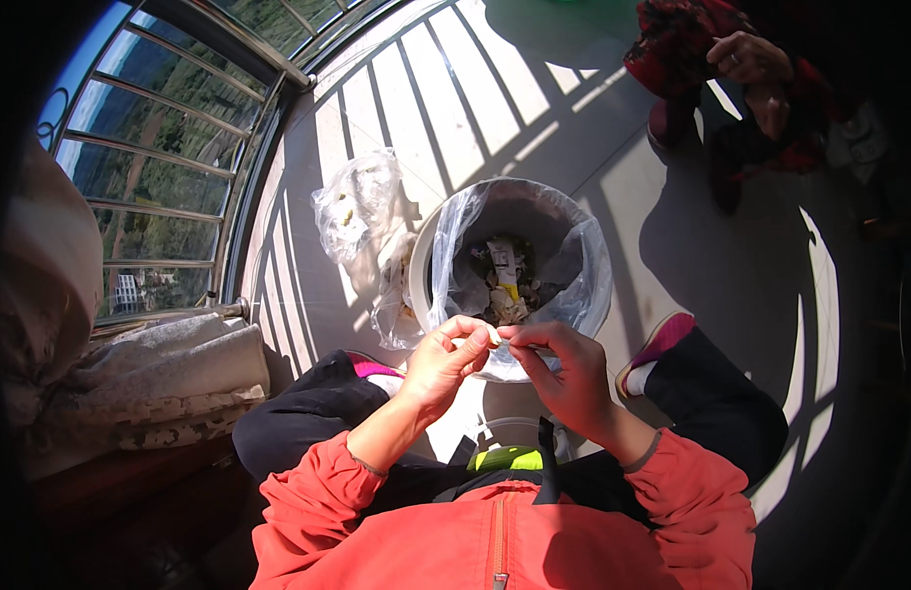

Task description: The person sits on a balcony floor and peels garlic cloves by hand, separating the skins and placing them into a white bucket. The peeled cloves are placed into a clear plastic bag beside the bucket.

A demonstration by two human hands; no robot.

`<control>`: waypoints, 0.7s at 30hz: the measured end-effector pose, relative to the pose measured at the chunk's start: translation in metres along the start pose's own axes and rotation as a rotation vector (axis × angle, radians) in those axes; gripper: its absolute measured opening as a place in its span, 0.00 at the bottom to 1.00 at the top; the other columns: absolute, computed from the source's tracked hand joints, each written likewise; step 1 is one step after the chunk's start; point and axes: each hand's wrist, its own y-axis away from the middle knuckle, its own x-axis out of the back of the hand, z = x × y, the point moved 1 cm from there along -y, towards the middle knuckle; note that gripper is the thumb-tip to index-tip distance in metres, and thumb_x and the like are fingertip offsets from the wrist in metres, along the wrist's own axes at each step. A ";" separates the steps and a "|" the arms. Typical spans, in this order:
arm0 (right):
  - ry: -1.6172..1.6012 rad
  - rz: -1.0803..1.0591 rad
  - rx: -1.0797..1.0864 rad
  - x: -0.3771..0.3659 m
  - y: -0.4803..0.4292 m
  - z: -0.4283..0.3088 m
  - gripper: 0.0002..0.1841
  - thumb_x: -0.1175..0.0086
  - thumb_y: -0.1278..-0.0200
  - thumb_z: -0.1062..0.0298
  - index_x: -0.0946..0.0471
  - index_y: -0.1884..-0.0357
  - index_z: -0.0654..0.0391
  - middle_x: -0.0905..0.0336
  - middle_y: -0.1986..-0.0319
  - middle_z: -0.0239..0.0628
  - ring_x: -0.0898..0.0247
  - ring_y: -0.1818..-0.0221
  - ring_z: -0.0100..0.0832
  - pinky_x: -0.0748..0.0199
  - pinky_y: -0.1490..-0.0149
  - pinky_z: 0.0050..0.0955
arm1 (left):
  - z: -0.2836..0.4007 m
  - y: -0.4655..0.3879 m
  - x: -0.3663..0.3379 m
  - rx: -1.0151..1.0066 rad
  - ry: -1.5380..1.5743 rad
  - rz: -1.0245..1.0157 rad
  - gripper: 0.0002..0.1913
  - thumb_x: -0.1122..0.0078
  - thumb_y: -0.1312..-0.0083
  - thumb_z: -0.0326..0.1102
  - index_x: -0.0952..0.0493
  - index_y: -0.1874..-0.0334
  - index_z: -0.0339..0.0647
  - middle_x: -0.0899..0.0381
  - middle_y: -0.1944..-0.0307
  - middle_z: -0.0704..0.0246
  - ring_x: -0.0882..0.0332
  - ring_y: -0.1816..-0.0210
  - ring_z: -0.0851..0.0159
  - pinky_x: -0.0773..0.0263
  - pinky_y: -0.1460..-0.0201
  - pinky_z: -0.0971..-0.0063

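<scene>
Above the near rim of a round bin [420,284] lined with a clear plastic bag, my two hands meet fingertip to fingertip. My left hand [455,358] pinches a small pale piece [493,336], perhaps a garlic clove, between thumb and forefinger. The thumb and forefinger of my right hand [569,372] touch or nearly touch its right side; whether they grip it is hidden by their closeness. Down in the bin lie dry, papery peelings [505,308], some dark green scraps and a white wrapper [504,258] with a yellow end.
Left of the bin, two clear plastic bags [359,203] [396,295] with small yellowish pieces rest on the tiled floor. My feet flank the bin. At the upper right sits another person [750,63], hands together. A barred window [160,155] and folded cloth [168,369] are at the left.
</scene>
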 end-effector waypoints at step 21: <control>0.005 0.145 -0.065 0.009 -0.005 0.000 0.05 0.48 0.45 0.80 0.31 0.67 0.64 0.21 0.68 0.42 0.22 0.65 0.30 0.27 0.60 0.22 | 0.008 0.005 -0.011 -0.014 -0.215 -0.085 0.10 0.44 0.39 0.33 0.28 0.58 0.38 0.22 0.67 0.69 0.33 0.73 0.79 0.37 0.69 0.86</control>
